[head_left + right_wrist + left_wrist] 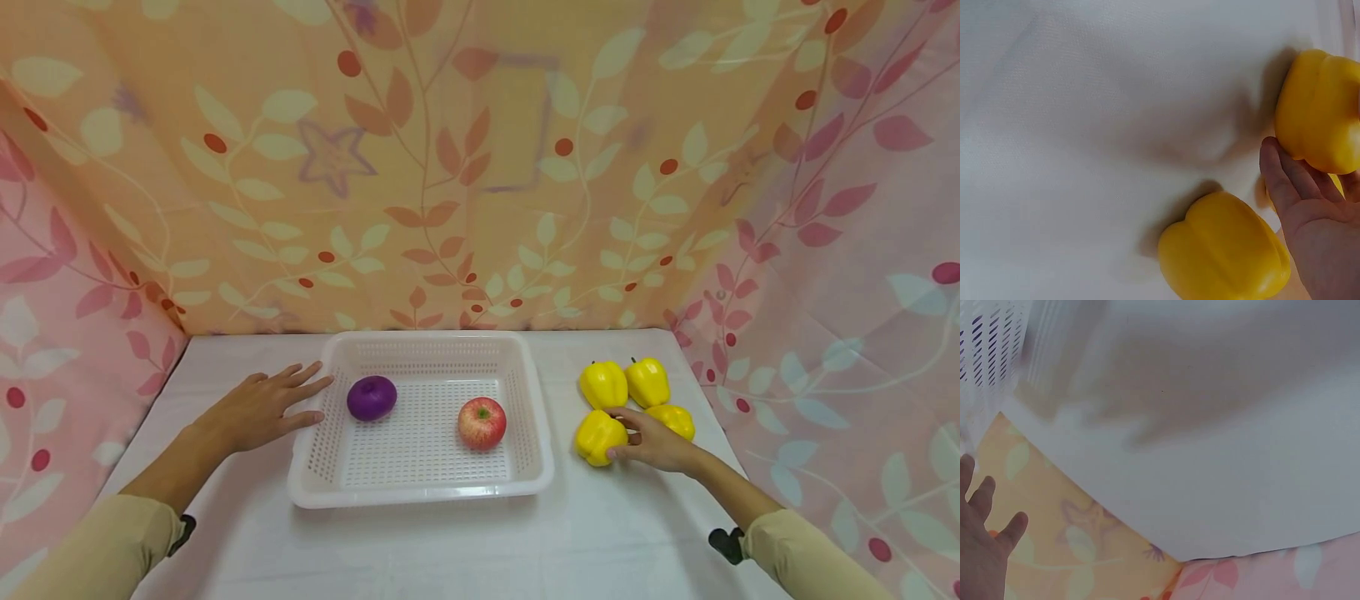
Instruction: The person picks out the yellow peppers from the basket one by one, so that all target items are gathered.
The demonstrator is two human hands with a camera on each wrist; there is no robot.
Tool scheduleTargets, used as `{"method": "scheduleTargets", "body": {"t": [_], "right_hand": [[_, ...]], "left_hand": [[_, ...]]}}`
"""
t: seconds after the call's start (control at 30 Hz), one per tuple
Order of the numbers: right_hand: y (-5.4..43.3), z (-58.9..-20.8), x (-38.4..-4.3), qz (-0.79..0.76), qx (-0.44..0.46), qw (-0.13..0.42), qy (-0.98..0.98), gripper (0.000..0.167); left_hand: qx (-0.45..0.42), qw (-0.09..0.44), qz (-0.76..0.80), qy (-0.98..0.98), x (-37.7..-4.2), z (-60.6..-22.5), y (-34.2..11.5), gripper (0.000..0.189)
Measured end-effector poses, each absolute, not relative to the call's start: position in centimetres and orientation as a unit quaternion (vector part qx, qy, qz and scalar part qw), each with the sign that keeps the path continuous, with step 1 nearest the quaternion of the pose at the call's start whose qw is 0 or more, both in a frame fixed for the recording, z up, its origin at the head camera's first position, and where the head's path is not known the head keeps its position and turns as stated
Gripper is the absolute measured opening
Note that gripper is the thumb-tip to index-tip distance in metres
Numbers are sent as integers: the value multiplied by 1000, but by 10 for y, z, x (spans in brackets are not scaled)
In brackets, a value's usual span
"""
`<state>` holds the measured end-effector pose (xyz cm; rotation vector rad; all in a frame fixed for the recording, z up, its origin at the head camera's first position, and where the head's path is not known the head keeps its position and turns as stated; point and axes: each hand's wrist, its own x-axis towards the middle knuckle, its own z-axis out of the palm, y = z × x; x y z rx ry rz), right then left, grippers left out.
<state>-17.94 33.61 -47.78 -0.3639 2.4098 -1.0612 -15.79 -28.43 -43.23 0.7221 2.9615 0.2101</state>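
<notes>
My right hand [655,442] pinches the nearest yellow bell pepper [598,439] from its right side, thumb in front and fingers behind. In the right wrist view the right hand [1316,225] has its fingertips against a pepper [1316,112], while another pepper [1222,250] lies on the cloth beside it. My left hand [266,406] is spread out by the left rim of a white plastic basket [420,498], holding nothing. Its straight, parted fingers show in the left wrist view, where the left hand [985,544] is partly cut off.
Inside the basket lie a round purple fruit or vegetable [372,398] at left and a red apple [482,423] at right. Three more yellow peppers [603,384] sit behind and beside the right hand. A white cloth [420,550] covers the table; a patterned curtain [450,167] stands behind.
</notes>
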Motion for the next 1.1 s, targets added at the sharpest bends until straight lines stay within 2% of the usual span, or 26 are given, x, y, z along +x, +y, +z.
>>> {"method": "scheduleTargets", "body": {"t": [0.2,0.33,0.5,0.67,0.77,0.9,1.0,1.1], "right_hand": [[335,-474,-179,-363,-128,246,889,76],[334,-463,-181,-329,-117,271,897,75],[334,-446,-187,-294,-121,295,901,72],[337,-419,-198,-289,-119,295,903,69],[340,-397,-207,-275,-129,265,915,70],[343,-373,-220,-231,-153,184,943,72],[345,-362,-230,-204,-155,127,958,75],[347,-358,-240,-192,-141,98,966,78]], "left_hand": [[239,43,69,968,-158,-431,-284,66],[238,44,72,968,-157,-432,-285,66],[238,38,76,968,-158,-435,-287,66],[243,32,71,967,-159,-434,-287,67],[247,31,63,967,-161,-432,-286,67],[246,35,63,967,-161,-431,-286,67],[240,43,69,967,-160,-429,-286,67],[237,47,77,967,-159,-427,-286,67]]}}
